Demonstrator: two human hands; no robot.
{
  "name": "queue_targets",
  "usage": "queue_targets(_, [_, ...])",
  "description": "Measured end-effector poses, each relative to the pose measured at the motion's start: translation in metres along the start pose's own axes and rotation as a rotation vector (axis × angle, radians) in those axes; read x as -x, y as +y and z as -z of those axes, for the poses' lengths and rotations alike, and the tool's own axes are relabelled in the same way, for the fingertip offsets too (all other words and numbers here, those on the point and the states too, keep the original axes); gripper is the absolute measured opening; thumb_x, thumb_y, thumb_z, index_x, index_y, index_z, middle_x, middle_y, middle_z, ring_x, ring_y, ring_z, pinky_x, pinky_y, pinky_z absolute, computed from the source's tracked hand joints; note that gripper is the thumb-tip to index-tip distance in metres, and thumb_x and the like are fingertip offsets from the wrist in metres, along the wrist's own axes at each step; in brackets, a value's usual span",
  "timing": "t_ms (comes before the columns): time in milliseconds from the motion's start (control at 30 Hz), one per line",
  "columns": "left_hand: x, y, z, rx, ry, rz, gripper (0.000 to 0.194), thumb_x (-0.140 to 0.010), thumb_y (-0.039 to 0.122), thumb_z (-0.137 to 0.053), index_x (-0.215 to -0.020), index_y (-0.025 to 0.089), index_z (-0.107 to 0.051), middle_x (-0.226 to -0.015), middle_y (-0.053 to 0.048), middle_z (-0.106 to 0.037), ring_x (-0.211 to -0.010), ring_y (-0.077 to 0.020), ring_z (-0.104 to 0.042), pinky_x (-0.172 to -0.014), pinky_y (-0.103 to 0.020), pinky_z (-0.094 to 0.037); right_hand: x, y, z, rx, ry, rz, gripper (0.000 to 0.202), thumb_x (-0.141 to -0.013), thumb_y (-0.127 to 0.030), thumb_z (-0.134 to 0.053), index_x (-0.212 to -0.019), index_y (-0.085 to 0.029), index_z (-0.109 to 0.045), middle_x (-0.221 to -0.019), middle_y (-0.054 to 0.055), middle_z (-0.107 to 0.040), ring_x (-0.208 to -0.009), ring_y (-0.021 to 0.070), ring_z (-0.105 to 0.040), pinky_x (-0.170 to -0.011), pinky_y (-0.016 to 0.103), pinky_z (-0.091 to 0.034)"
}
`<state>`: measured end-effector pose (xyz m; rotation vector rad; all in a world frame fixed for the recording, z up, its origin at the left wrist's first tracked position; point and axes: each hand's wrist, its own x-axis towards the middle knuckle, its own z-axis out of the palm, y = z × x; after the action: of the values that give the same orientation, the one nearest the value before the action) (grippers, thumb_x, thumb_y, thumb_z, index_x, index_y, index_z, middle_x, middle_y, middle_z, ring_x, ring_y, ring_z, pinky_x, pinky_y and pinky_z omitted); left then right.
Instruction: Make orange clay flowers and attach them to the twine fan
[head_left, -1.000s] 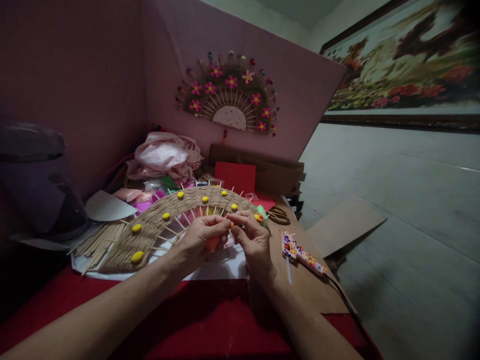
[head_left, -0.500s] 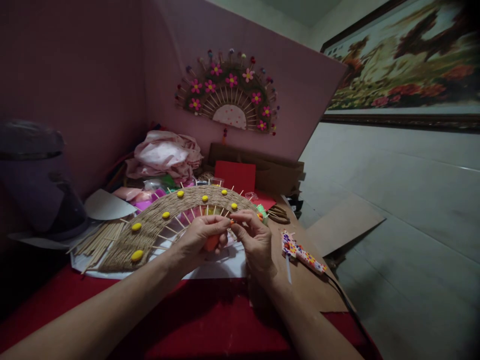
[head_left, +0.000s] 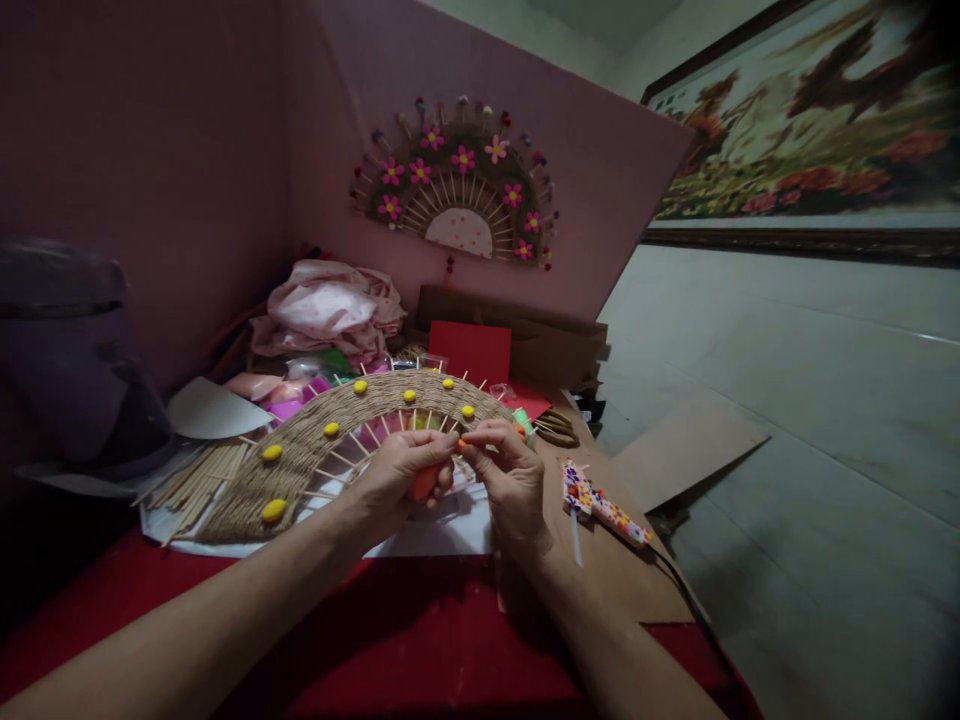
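Observation:
My left hand (head_left: 397, 468) is closed, its lower fingers curled round a lump of orange modelling clay (head_left: 424, 484). The left thumb and forefinger meet the fingertips of my right hand (head_left: 514, 485). Between those fingertips shows a small orange bit of clay (head_left: 461, 443), which the right thumb and forefinger pinch. Just behind both hands lies an arched fan of woven twine and sticks (head_left: 300, 470), dotted with several flattened yellow pieces (head_left: 274, 511). At its right end, orange bits show beside my right hand, which partly hides that end.
Right of my hands, a flower-patterned glue gun (head_left: 607, 510) rests on brown cardboard (head_left: 622, 590), its cord trailing forward. Loose sticks (head_left: 202, 485) lie left. Behind are pink cloth (head_left: 330, 305) and red sheets (head_left: 471, 350). A finished flowered fan (head_left: 461, 180) is on the pink panel.
My fingertips have shifted slightly at the small orange bit, and more of it shows between them. The fan and surrounding things stay where they were.

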<state>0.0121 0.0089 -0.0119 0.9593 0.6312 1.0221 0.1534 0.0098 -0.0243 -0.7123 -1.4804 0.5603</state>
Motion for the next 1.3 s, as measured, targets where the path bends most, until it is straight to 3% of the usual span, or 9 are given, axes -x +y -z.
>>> queue_targets(400, [-0.0018, -0.0008, 0.0008, -0.016, -0.001, -0.037, 0.027, -0.069, 0.036, -0.072, -0.069, 0.013, -0.057, -0.046, 0.003, -0.052, -0.037, -0.0054, -0.042, -0.034, -0.015, -0.031, 0.0008, 0.0009, 0.0002, 0.01, -0.018, -0.007, 0.006, -0.077, -0.021, -0.067, -0.083, -0.021, -0.068, -0.082, 0.002, -0.06, -0.082, 0.0162, -0.056, -0.075, 0.03, -0.045])
queue_targets(567, [-0.0013, -0.0006, 0.0006, 0.001, 0.005, -0.004, 0.031, -0.073, 0.043, -0.067, -0.071, 0.014, -0.057, -0.047, 0.002, -0.052, -0.035, -0.0054, -0.041, -0.033, -0.015, -0.029, 0.0011, 0.0035, 0.0002, -0.004, -0.003, 0.001, 0.002, -0.078, -0.021, -0.067, -0.079, -0.021, -0.067, -0.081, 0.001, -0.058, -0.081, 0.015, -0.055, -0.074, 0.03, -0.045])
queue_targets(1067, [-0.0009, -0.0002, 0.0, -0.011, 0.042, -0.03, 0.028, -0.068, 0.037, -0.073, -0.068, 0.013, -0.057, -0.047, 0.003, -0.053, -0.036, -0.0051, -0.043, -0.033, -0.015, -0.029, 0.002, -0.0007, -0.0012, -0.027, -0.015, -0.006, 0.009, -0.077, -0.019, -0.067, -0.085, -0.022, -0.07, -0.082, 0.002, -0.059, -0.082, 0.0159, -0.055, -0.073, 0.031, -0.045])
queue_targets(1300, [-0.0003, -0.0006, -0.001, -0.027, 0.042, -0.033, 0.032, -0.069, 0.042, -0.071, -0.068, 0.014, -0.058, -0.046, 0.002, -0.052, -0.036, -0.0058, -0.041, -0.033, -0.016, -0.027, 0.0018, -0.0004, -0.0009, -0.033, 0.023, 0.023, 0.004, -0.076, -0.019, -0.068, -0.079, -0.022, -0.069, -0.08, 0.001, -0.058, -0.079, 0.0152, -0.055, -0.072, 0.03, -0.046])
